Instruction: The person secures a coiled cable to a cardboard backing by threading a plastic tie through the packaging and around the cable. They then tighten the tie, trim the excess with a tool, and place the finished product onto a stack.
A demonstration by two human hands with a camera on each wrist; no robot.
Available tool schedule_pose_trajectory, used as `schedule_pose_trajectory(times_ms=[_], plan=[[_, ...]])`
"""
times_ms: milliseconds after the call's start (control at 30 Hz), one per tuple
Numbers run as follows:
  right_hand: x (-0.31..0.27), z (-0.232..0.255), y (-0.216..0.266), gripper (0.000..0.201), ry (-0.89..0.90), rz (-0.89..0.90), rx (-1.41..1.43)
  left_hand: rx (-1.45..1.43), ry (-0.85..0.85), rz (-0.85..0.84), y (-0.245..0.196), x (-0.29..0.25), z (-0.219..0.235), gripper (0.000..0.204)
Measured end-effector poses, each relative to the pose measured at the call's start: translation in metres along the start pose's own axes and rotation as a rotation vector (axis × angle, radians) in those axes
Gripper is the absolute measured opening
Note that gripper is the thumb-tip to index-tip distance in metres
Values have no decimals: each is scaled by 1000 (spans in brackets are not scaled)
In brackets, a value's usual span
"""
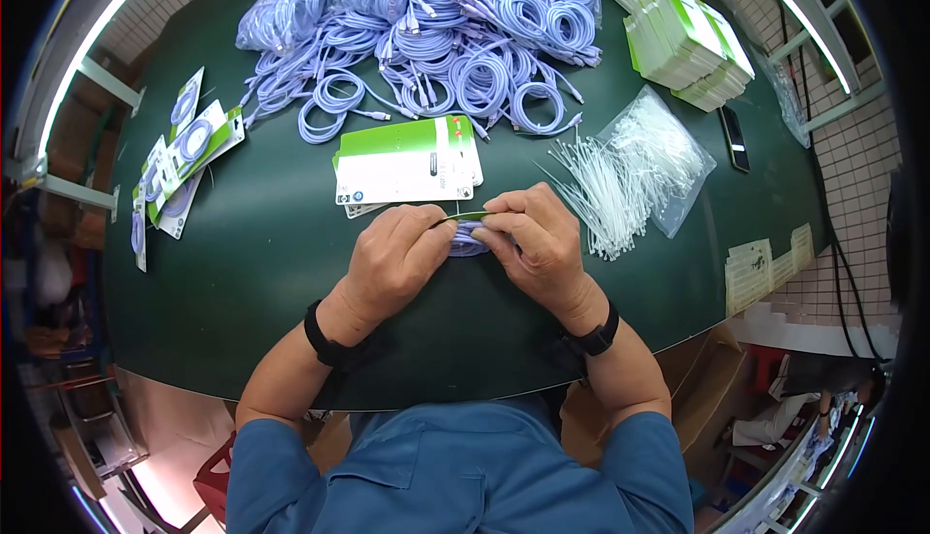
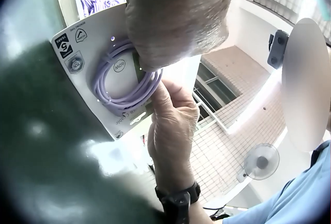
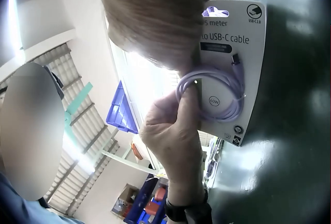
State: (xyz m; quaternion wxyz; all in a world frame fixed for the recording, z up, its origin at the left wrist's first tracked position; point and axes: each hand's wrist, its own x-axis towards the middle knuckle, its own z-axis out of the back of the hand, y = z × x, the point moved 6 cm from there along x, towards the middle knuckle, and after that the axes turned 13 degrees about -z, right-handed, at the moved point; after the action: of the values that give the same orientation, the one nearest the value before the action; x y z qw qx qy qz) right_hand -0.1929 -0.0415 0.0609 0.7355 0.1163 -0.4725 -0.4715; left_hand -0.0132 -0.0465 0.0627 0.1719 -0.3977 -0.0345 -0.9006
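Observation:
A card (image 1: 469, 215) stands nearly edge-on between both hands, a coiled purple cable (image 1: 469, 244) against its near face. The left hand (image 1: 395, 255) pinches the card and coil at their left side; the right hand (image 1: 544, 248) pinches them at the right. In the left wrist view the white card face (image 2: 77, 76) lies behind the cable loop (image 2: 101, 87), with the right hand (image 2: 176, 125) at its edge. The right wrist view shows the cable (image 3: 239, 87) on the printed card (image 3: 220, 27), the left hand (image 3: 178, 131) gripping the loop.
Stacked green-and-white cards (image 1: 402, 168) lie just beyond the hands. A heap of purple cables (image 1: 426, 40) fills the back. White ties (image 1: 605, 200), a plastic bag (image 1: 664, 152), a phone (image 1: 734, 137) and card piles (image 1: 678, 45) are right; carded cables (image 1: 189, 142) are left.

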Motion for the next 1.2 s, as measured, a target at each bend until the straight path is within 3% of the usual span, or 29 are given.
schedule_pose_trajectory(times_ms=[200, 400, 533, 633, 667, 767, 900, 1200], plan=[[-4, -5, 1, 25, -20, 8, -25, -65, 25, 79, 1, -8, -7, 28], [2, 6, 5, 26, 15, 11, -12, -25, -32, -36, -2, -3, 3, 26], [10, 22, 0, 25, 165, -11, 33, -19, -45, -68, -3, 0, 2, 23], [13, 50, -43, 21, 22, -491, 145, -28, -48, -70, -4, 2, 4, 22], [11, 57, -53, 21, 20, -492, 132, -27, -46, -70, -5, 2, 5, 21], [-2, 67, -98, 17, 169, -655, -396, -29, -49, -72, -5, 3, 5, 21], [-10, 63, -109, 15, 341, -814, -571, -35, -44, -79, -5, 3, 5, 21], [-11, 57, -110, 11, 248, -683, -554, -79, -30, -86, -8, 5, 4, 27]])
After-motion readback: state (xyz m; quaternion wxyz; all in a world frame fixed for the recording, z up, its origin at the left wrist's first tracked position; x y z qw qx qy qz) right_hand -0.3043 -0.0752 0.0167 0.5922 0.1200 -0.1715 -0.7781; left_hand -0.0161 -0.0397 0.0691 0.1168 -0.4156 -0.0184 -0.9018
